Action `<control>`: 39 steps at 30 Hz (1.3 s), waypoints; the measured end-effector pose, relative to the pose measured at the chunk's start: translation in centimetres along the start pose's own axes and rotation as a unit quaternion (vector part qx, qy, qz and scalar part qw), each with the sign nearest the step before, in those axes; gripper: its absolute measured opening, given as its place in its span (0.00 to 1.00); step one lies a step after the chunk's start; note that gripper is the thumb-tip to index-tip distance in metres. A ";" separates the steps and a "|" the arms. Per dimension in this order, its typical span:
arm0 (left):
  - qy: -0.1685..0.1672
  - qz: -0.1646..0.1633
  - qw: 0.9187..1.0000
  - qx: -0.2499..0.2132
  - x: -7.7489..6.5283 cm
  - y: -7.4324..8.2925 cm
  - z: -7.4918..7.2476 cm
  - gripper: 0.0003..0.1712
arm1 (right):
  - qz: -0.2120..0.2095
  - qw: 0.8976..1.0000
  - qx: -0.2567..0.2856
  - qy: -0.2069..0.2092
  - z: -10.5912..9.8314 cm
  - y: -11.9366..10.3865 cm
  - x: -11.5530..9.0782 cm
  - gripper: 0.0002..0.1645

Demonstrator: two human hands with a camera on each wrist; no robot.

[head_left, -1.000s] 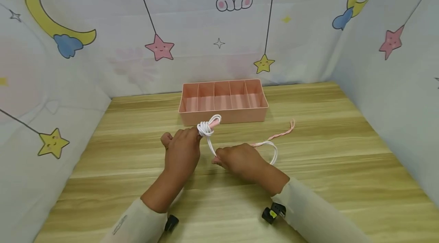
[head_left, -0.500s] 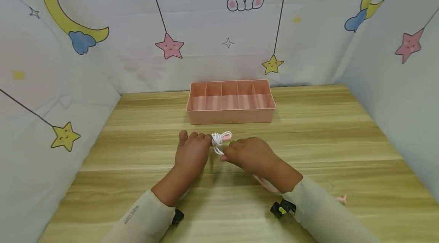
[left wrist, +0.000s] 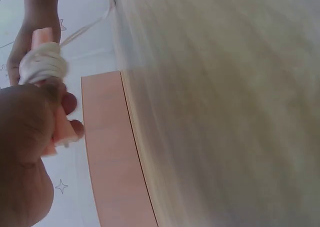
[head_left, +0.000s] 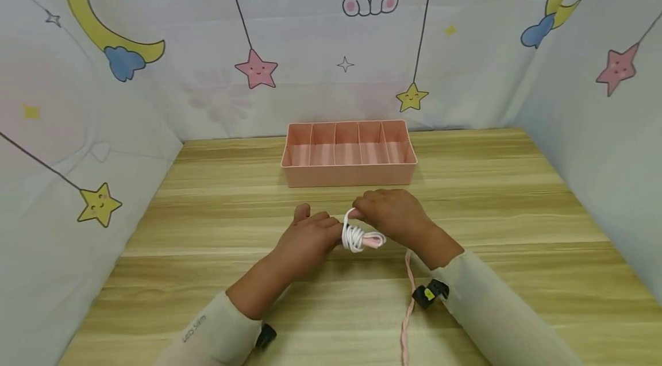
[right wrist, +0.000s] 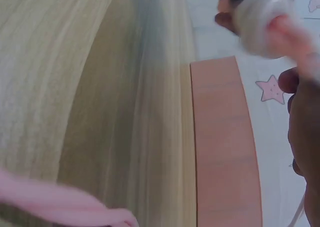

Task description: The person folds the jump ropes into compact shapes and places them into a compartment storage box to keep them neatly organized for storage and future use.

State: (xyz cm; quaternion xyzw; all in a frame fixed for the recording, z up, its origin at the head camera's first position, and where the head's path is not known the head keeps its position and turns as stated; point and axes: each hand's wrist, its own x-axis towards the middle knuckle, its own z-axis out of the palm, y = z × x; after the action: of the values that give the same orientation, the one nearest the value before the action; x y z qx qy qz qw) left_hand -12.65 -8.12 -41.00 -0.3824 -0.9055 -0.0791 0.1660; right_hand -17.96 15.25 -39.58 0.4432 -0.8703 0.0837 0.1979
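My left hand [head_left: 307,242] grips a bundle of white cord [head_left: 354,238] wound in several turns round a pink bar-like piece [head_left: 370,243]. In the left wrist view, pink ends [left wrist: 64,124] stick out below the fingers. My right hand [head_left: 393,216] stands just above and right of the bundle, pinching a strand of the cord that rises from the coil. A pink twisted cord [head_left: 408,297] hangs below the right hand toward the near edge. It appears blurred as a pink length [right wrist: 55,197] in the right wrist view. The right fingertips are partly hidden.
A pink divided box [head_left: 349,175] with several compartments stands behind the hands on the wood-grain table [head_left: 222,182]. White printed cloth [head_left: 310,38] encloses the back and both sides.
The bundle has shifted right and down, its end now tipped lower. My right hand has gone from below the bundle to above it, carrying the strand over. The pink cord has swung toward the near edge.
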 end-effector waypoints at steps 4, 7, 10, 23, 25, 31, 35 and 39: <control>0.046 -0.016 0.997 -0.063 -0.1 -0.2 -0.2 0.05 | 0.037 0.998 0.042 -0.012 0.5 -0.1 0.1 0.15; 0.074 -0.027 0.993 -0.085 -0.1 -0.2 -0.4 0.05 | 0.055 0.997 0.061 -0.008 1.0 -0.2 0.0 0.13; 0.094 -0.037 0.992 -0.081 0.0 0.0 -0.4 0.06 | 0.071 0.995 0.074 0.009 1.5 -0.5 -0.2 0.13; 0.157 -0.165 0.969 -0.096 0.7 -0.4 -0.9 0.08 | 0.070 0.996 0.060 -0.020 2.4 -2.8 -1.0 0.10; 0.168 -0.190 0.963 -0.093 0.9 -0.8 -1.1 0.10 | 0.067 0.994 0.071 -0.046 2.5 -3.5 -1.1 0.12; 0.166 -0.221 0.958 -0.071 1.1 -1.2 -0.8 0.10 | 0.063 0.994 0.071 -0.058 2.4 -4.5 -1.2 0.16; 0.163 -0.246 0.955 -0.030 1.2 -1.6 -0.5 0.08 | 0.047 0.995 0.069 -0.062 1.7 -5.1 -0.9 0.17; 0.144 -0.261 0.955 0.005 1.1 -1.9 -0.4 0.09 | 0.021 0.996 0.070 -0.058 1.0 -5.8 -0.8 0.17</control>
State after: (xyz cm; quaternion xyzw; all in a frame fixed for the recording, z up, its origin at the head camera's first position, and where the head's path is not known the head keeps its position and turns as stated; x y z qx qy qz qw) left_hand -14.64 -8.77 -40.29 -0.1165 -0.9406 -0.1693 0.2703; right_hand -13.20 12.07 -41.01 0.4417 -0.8814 0.1227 0.1137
